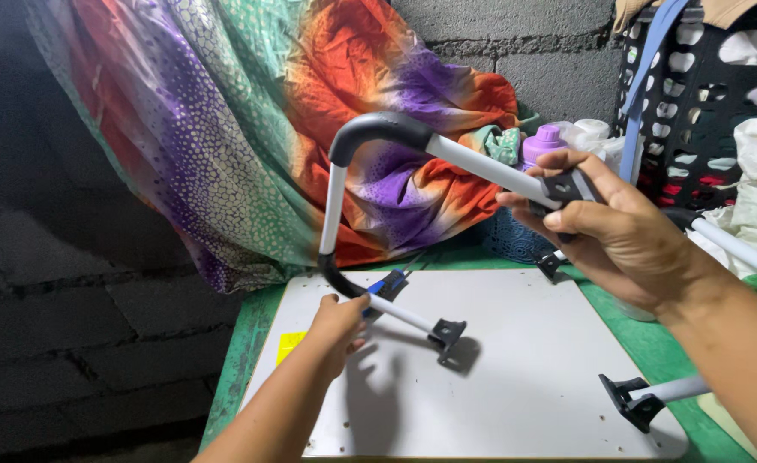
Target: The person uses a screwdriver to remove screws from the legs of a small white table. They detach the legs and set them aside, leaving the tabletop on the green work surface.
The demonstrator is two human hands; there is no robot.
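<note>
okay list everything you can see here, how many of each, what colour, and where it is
U-shaped tube leg: one, white with black bends, held up over the board
White board: one, flat on the green table
Other tube legs: at least two, white with black ends, at right
Cloth: one, multicoloured, draped behind
Bottle: one, purple, rear
Basket: one, black, top right
Left hand: grips the leg's lower end
Right hand: grips the leg's upper end
</note>
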